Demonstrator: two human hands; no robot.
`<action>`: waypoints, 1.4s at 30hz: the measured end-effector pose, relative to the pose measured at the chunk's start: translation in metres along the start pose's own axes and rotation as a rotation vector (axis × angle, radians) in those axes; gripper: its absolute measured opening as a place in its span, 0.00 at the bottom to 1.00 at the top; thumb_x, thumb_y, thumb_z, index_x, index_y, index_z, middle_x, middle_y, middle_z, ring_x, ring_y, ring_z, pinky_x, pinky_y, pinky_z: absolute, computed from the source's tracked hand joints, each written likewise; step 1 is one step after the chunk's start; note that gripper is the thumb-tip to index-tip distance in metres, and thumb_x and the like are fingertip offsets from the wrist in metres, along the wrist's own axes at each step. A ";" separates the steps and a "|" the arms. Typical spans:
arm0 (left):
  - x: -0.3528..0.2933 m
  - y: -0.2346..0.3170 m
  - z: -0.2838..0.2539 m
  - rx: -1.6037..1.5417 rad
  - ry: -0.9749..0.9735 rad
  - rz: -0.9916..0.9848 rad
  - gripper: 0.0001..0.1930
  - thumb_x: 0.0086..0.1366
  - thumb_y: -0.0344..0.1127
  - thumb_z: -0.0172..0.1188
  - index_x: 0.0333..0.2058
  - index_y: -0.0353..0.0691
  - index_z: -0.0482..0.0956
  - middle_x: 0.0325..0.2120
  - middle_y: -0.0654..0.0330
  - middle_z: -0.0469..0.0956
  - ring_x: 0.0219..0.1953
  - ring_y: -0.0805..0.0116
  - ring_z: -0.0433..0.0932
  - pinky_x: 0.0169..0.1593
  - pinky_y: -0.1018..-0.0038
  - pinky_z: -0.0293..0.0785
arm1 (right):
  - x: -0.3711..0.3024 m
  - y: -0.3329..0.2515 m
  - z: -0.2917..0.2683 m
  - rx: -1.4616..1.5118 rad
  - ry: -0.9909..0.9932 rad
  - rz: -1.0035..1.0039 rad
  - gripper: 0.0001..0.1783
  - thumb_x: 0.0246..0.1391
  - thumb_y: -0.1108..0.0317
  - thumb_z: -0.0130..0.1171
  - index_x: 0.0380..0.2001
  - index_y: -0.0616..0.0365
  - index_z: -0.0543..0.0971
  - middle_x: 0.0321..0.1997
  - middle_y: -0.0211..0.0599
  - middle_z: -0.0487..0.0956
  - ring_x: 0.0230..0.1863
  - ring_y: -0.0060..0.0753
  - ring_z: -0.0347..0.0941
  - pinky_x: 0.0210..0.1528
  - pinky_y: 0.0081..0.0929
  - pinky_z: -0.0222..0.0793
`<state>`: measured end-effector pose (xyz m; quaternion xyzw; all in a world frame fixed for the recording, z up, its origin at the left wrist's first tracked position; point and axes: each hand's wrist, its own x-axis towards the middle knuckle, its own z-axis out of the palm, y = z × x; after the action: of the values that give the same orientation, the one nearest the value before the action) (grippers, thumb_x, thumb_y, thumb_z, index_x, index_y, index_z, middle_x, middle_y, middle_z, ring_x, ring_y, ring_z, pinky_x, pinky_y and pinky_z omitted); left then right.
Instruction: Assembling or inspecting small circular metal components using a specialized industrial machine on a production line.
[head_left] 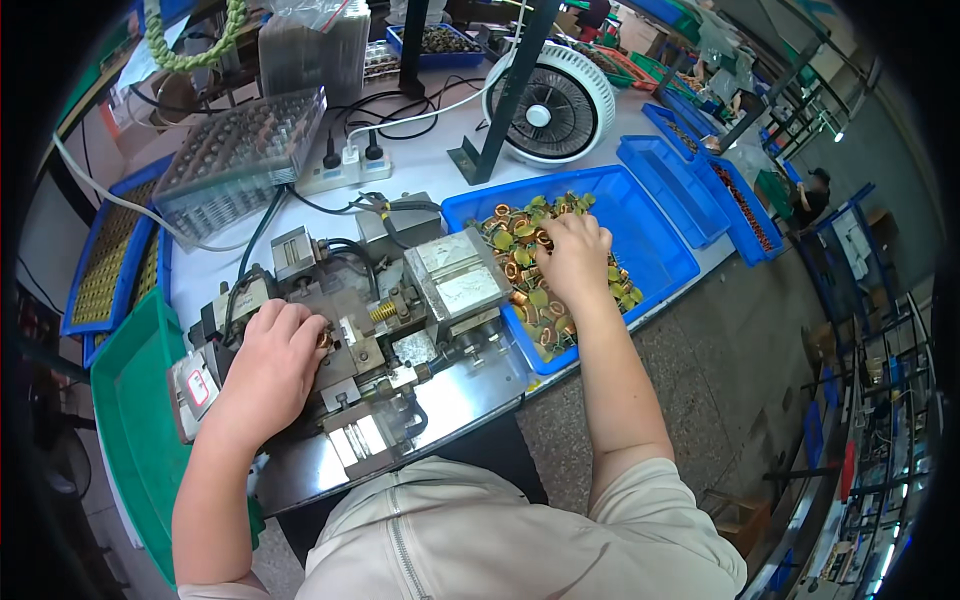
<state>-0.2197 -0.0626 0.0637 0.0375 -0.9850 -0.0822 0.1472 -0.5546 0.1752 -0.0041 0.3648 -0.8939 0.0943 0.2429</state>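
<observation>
My left hand [272,365] is over a small metal bench machine [365,325], its fingers bent together at the work spot. A small copper-coloured coil [325,339] shows at those fingertips. My right hand [577,256] reaches into a blue bin [655,245] at the right of the machine. Its fingers are curled down into a pile of small copper coils with yellow-green tabs [520,268]. The fingertips are partly hidden, so what they pinch does not show.
A green tray [140,400] stands left of the machine. Behind are a clear plastic case [245,160], a power strip [345,175] with cables and a white fan [545,115]. A dark metal post [512,90] rises beside the fan. More blue bins [675,190] line the right.
</observation>
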 end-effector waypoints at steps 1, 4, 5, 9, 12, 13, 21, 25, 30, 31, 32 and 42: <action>0.001 0.000 0.000 -0.005 -0.007 -0.003 0.14 0.61 0.26 0.61 0.46 0.36 0.76 0.45 0.53 0.75 0.47 0.53 0.71 0.55 0.63 0.71 | 0.000 0.002 0.002 0.017 0.028 -0.007 0.19 0.47 0.67 0.68 0.46 0.51 0.85 0.49 0.34 0.82 0.54 0.41 0.71 0.61 0.43 0.59; 0.001 -0.001 -0.002 -0.014 -0.023 -0.013 0.14 0.61 0.26 0.62 0.46 0.36 0.76 0.45 0.53 0.75 0.47 0.53 0.71 0.55 0.63 0.71 | 0.000 0.003 0.004 0.057 0.081 -0.024 0.19 0.45 0.67 0.68 0.44 0.51 0.85 0.46 0.35 0.82 0.51 0.42 0.72 0.63 0.45 0.59; 0.001 -0.001 -0.002 -0.008 -0.026 -0.013 0.14 0.61 0.26 0.62 0.46 0.36 0.76 0.45 0.53 0.75 0.47 0.53 0.71 0.55 0.63 0.71 | 0.000 0.003 0.004 0.058 0.080 -0.024 0.19 0.46 0.67 0.68 0.44 0.51 0.85 0.45 0.35 0.82 0.51 0.42 0.72 0.63 0.45 0.59; 0.002 0.000 -0.003 0.011 -0.036 -0.009 0.14 0.61 0.26 0.62 0.46 0.36 0.76 0.45 0.53 0.75 0.47 0.53 0.71 0.55 0.63 0.71 | 0.001 0.001 0.002 0.060 0.080 -0.020 0.18 0.46 0.67 0.68 0.44 0.51 0.85 0.44 0.34 0.83 0.51 0.41 0.72 0.63 0.46 0.58; 0.002 0.000 -0.003 0.005 -0.032 -0.004 0.13 0.61 0.26 0.62 0.46 0.36 0.76 0.45 0.53 0.75 0.47 0.53 0.71 0.55 0.63 0.72 | 0.000 0.001 0.003 0.065 0.078 -0.020 0.18 0.46 0.67 0.68 0.44 0.51 0.85 0.44 0.34 0.82 0.51 0.41 0.72 0.63 0.45 0.58; 0.003 0.000 -0.003 0.004 -0.030 -0.002 0.13 0.62 0.27 0.62 0.46 0.36 0.76 0.45 0.53 0.75 0.47 0.53 0.71 0.55 0.63 0.72 | 0.000 0.002 0.003 0.066 0.078 -0.020 0.18 0.47 0.67 0.68 0.44 0.51 0.85 0.44 0.34 0.82 0.51 0.41 0.72 0.63 0.45 0.58; 0.003 -0.001 -0.003 0.018 -0.040 0.013 0.12 0.62 0.27 0.61 0.44 0.36 0.75 0.44 0.53 0.74 0.46 0.54 0.70 0.54 0.63 0.72 | 0.000 0.000 -0.002 0.033 0.016 0.006 0.20 0.47 0.66 0.70 0.46 0.52 0.85 0.48 0.32 0.83 0.54 0.38 0.71 0.60 0.40 0.59; 0.004 -0.001 -0.003 0.030 -0.042 0.016 0.11 0.62 0.27 0.61 0.44 0.36 0.75 0.43 0.54 0.75 0.45 0.53 0.70 0.53 0.63 0.72 | 0.000 0.001 -0.001 0.040 0.024 0.001 0.19 0.47 0.66 0.70 0.46 0.52 0.85 0.47 0.32 0.83 0.54 0.39 0.71 0.61 0.41 0.59; 0.005 -0.002 -0.004 0.052 -0.065 0.028 0.12 0.62 0.26 0.61 0.44 0.36 0.76 0.44 0.54 0.75 0.45 0.53 0.71 0.52 0.63 0.72 | -0.001 0.001 -0.001 0.055 0.039 0.002 0.18 0.48 0.67 0.68 0.45 0.51 0.86 0.46 0.34 0.83 0.52 0.41 0.72 0.62 0.44 0.59; 0.005 -0.003 -0.005 0.048 -0.072 0.029 0.12 0.62 0.26 0.61 0.45 0.36 0.76 0.44 0.54 0.75 0.45 0.53 0.71 0.52 0.63 0.72 | -0.001 0.001 0.001 0.052 0.044 -0.001 0.18 0.48 0.67 0.68 0.45 0.51 0.85 0.46 0.34 0.83 0.52 0.41 0.72 0.62 0.44 0.59; 0.004 -0.004 -0.005 0.044 -0.080 0.028 0.12 0.62 0.26 0.61 0.45 0.36 0.76 0.44 0.54 0.75 0.45 0.53 0.71 0.52 0.63 0.72 | -0.001 0.001 0.002 0.050 0.048 -0.005 0.18 0.48 0.67 0.68 0.45 0.52 0.85 0.46 0.34 0.83 0.52 0.41 0.72 0.61 0.44 0.59; 0.007 -0.008 -0.001 0.095 -0.052 0.075 0.11 0.64 0.30 0.61 0.45 0.36 0.76 0.42 0.54 0.75 0.45 0.53 0.72 0.53 0.63 0.72 | -0.001 0.002 -0.007 0.003 0.001 -0.001 0.19 0.50 0.65 0.68 0.47 0.50 0.85 0.49 0.32 0.84 0.54 0.40 0.74 0.60 0.42 0.61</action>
<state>-0.2253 -0.0715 0.0652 0.0052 -0.9920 -0.0305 0.1226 -0.5531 0.1793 0.0016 0.3654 -0.8935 0.0959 0.2429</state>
